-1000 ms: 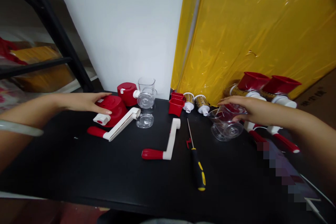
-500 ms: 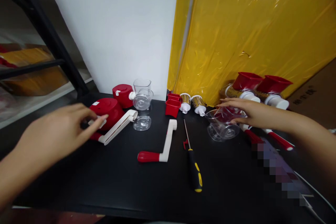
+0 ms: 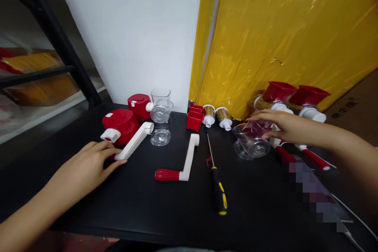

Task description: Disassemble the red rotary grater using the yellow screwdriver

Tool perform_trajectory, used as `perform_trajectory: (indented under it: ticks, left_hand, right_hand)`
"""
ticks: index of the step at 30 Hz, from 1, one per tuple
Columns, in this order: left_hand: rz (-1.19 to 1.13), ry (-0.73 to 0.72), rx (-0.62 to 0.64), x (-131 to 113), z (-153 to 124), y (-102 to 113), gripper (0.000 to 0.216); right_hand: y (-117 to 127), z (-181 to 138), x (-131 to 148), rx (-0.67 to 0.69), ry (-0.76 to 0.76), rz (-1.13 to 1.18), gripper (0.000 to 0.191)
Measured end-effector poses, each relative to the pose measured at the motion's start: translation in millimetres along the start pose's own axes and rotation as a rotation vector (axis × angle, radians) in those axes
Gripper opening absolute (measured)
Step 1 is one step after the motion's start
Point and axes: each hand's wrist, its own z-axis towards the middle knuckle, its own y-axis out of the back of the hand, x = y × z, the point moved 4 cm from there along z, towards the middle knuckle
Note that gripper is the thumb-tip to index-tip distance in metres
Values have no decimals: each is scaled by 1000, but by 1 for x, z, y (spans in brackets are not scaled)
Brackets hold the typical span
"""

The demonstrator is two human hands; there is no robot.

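My left hand (image 3: 93,163) has its thumb and fingers closed around the red grip end of a white crank handle (image 3: 134,141). Behind it stands a red grater base (image 3: 122,122) with a white knob. On the right, my right hand (image 3: 271,124) grips a clear plastic grater housing (image 3: 251,141) by its upper part, partly covering it. Between my hands lie a second crank handle (image 3: 186,165) with a red grip and a screwdriver (image 3: 219,193) with a black and yellow handle. A small red clip (image 3: 208,161) rests beside its shaft.
Further back are another red base (image 3: 138,106), a clear hopper (image 3: 161,106), a clear cover (image 3: 160,137), red pushers (image 3: 195,120) and two metal grating drums (image 3: 223,117). Assembled graters with red tops (image 3: 279,91) stand at right. A black shelf frame (image 3: 53,31) rises at left.
My left hand has come down from beside the red base's knob onto the crank handle's grip, uncovering the knob. My right hand stays on the clear housing.
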Motion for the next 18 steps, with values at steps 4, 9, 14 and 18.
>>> perform_trajectory:
  ticks: [4,9,14,18]
  left_hand:
    - [1,24,21,-8,2,0,57]
    - [22,26,17,-16,5,2,57]
    - [25,46,14,-21,6,4,58]
    - [33,58,-5,-23,6,5,60]
  right_hand:
    - [1,-1,-2,-11,-14,-4,53]
    - [1,1,-2,6,-49,-37,53]
    - [-1,3,-2,17,-35,-55,50]
    - [-2,5,-3,28,-19,-56,51]
